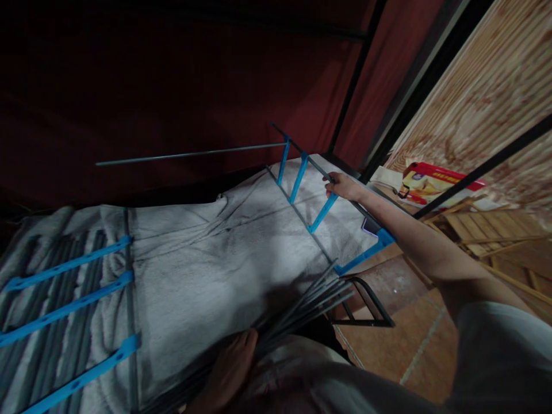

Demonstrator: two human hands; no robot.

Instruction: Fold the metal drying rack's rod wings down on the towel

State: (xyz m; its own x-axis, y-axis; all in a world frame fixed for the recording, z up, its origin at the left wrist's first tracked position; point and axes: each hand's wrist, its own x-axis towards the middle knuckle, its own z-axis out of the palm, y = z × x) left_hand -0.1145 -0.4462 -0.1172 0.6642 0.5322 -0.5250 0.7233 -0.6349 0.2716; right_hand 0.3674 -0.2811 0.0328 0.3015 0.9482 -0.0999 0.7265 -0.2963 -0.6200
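My right hand (344,188), arm stretched forward, is closed around the upper grey rod of a frame. Blue plastic connector bars (322,213) join this rod to a second grey rod (297,211) lower down. From the frame's far end a long thin rod (190,154) sticks out to the left. Low in the view, my left hand (233,368) is closed over a bundle of loose grey rods (317,303) by my lap; some of its fingers are hidden. On the left lies another frame part with blue bars (66,310) and a grey rod (130,305).
A light fleece blanket (194,287) covers the surface under the frames. More grey rods (52,339) lie at the left. A black metal bracket (371,307) stands at the right, near a red and yellow box (440,184) and wooden slatted pieces (495,230). Dark red cloth (194,86) hangs behind.
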